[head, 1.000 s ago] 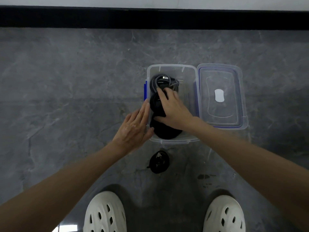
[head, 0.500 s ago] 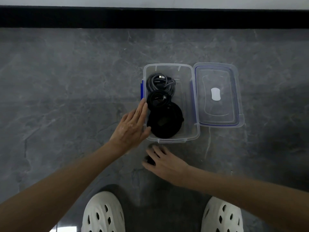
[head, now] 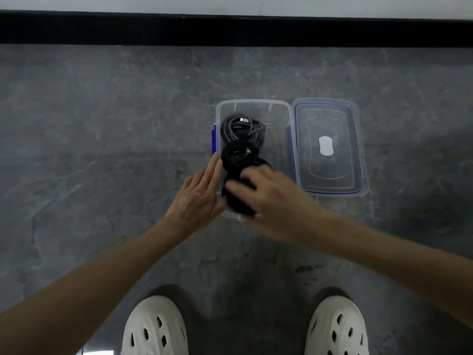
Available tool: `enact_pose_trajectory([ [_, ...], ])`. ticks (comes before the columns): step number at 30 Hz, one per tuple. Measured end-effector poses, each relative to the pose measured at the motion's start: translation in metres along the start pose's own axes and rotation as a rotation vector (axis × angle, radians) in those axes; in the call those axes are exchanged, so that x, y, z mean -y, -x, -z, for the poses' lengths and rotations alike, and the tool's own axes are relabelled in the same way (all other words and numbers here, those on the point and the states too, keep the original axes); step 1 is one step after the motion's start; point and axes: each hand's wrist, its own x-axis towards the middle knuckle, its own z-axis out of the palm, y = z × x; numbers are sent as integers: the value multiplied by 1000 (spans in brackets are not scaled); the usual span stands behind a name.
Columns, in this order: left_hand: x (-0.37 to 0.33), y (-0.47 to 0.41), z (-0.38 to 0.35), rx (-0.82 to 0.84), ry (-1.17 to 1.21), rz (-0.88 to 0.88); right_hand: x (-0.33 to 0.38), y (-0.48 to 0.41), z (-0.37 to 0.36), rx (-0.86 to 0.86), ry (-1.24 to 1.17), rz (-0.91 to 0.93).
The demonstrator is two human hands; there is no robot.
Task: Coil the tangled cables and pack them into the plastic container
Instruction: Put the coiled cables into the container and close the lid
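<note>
Packing stage, judged nearly done. On the floor [head: 102, 149], the box [head: 256, 101] held a grey coil [head: 240, 126] at its far end and black coils [head: 236, 155] toward its near end. The left hand [head: 197, 198] lay flat against its left wall. The right hand [head: 271, 196] hovered blurred over the near end, grip untellable. Next: press coils flat, fit lid [head: 327, 124].

text: none legible | lid [head: 330, 180] white patch [head: 325, 146]: blank or unreadable

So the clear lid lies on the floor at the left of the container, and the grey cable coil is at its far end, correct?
Not quite: the head view shows the lid at the right of the container, not the left. The grey cable coil is indeed at its far end.
</note>
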Motion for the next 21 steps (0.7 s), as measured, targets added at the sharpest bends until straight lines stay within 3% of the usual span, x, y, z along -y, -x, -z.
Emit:
enact_pose_trajectory([
  [6, -1, 0, 0, -7, 20, -12, -65, -39, -13, 87, 201, -362],
  [15, -1, 1, -1, -1, 13, -4, -89, -44, -38, 141, 257, -464],
  [18, -1, 1, -1, -7, 19, -12, -93, -47, -26, 194, 92, -488],
  [21, 0, 0, -2, -16, 15, -13, -105, -44, -2, -9, -217, -499],
])
